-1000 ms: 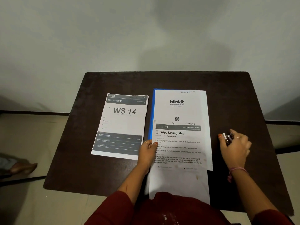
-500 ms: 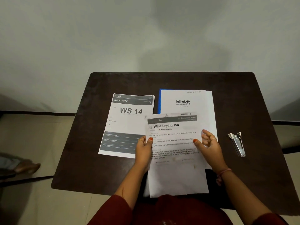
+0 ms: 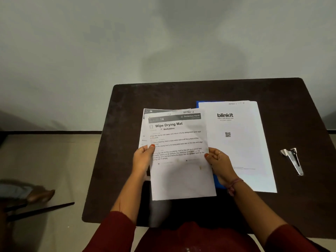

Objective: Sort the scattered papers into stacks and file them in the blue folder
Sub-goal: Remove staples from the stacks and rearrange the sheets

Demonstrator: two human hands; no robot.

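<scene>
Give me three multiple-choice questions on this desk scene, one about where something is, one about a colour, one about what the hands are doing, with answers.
1. Where does the stapler lie?
A. right of the blinkit sheet
B. on the folder
C. left of the hands

2. What colour is the folder under the blinkit sheet?
A. red
B. blue
C. green

3. How is the Wipe Drying Mat sheet held?
A. lying untouched
B. by one hand
C. by both hands at its sides

Answers: 1 A, it lies on the table near the right edge. 2 B, a blue strip shows along the sheet's left side. 3 C, the left hand and right hand each grip a side edge.
</scene>
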